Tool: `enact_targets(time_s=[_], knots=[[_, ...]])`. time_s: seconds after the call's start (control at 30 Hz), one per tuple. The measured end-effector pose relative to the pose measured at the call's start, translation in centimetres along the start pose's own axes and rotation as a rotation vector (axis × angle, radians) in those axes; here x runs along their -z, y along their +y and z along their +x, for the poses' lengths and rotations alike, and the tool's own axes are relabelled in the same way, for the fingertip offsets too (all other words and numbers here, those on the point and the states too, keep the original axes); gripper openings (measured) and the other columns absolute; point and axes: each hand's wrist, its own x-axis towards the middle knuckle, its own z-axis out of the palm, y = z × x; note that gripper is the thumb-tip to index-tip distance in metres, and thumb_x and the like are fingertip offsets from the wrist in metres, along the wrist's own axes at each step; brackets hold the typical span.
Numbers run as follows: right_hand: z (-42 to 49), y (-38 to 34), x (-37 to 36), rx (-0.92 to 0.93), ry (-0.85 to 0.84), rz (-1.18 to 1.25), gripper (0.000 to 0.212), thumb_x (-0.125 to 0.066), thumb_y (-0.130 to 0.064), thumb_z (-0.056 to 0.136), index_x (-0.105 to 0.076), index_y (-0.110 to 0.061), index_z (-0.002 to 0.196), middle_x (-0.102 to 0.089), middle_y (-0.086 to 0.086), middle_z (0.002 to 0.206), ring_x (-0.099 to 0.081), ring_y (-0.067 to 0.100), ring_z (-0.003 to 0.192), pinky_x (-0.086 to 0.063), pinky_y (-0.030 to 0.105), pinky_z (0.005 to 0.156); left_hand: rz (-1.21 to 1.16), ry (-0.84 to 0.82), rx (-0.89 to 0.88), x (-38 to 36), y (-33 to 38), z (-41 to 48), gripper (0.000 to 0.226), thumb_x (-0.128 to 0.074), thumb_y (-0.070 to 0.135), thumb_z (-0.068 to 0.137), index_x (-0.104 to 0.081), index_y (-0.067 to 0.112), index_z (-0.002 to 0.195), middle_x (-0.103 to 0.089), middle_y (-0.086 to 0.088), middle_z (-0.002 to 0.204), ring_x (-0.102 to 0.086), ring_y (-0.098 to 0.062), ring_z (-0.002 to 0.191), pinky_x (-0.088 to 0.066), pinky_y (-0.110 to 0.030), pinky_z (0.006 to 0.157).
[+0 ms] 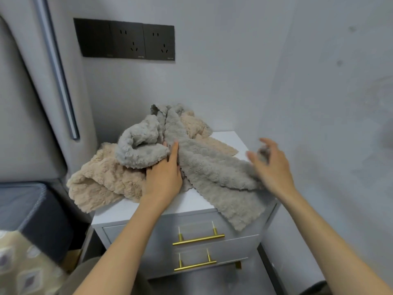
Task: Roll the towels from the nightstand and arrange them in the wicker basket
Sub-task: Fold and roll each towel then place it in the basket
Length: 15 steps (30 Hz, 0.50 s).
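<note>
A: Where's the grey towel (212,167)?
B: On the nightstand (191,202), over the beige towel (102,177) — its long strip runs from the back to the front right edge and hangs over.
A: Hands?
B: Left hand (163,175) has straight fingers (174,152) pressing it; right hand (273,167) is blurred — can't tell.

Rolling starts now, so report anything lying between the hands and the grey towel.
Nothing visible does. The left hand rests directly on the grey towel, which lies on top of the beige towel. The right hand, blurred, is at its right edge.
</note>
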Motion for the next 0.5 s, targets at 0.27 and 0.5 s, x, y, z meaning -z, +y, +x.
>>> enact_targets(time_s=[0.27, 0.5], knots=[[-1.8, -0.7, -3.0, 0.244, -0.367, -0.688, 0.024, -0.049, -0.047, 0.092, -0.056, -0.027, 0.104, -0.064, 0.002, 0.106, -0.057, 0.028, 0.105, -0.034, 0.038, 0.083, -0.181, 0.005, -0.311, -0.5, 2.0, -3.3, 0.078, -0.044, 0.005, 0.096, 0.009, 0.017, 0.152, 0.018, 0.000, 0.159, 0.005, -0.016, 0.147, -0.032, -0.026, 0.108], [-1.0, 0.4, 0.7, -0.103, -0.092, -0.376, 0.022, -0.040, -0.029, 0.096, -0.043, -0.008, 0.092, -0.047, 0.004, 0.074, -0.045, 0.028, 0.068, -0.030, 0.035, 0.057, 0.276, 0.235, -0.171, -0.1, -1.3, -3.1, 0.088, -0.041, 0.079, 0.071, -0.025, 0.038, 0.148, -0.008, -0.010, 0.160, 0.003, -0.049, 0.142, 0.009, -0.073, 0.101]])
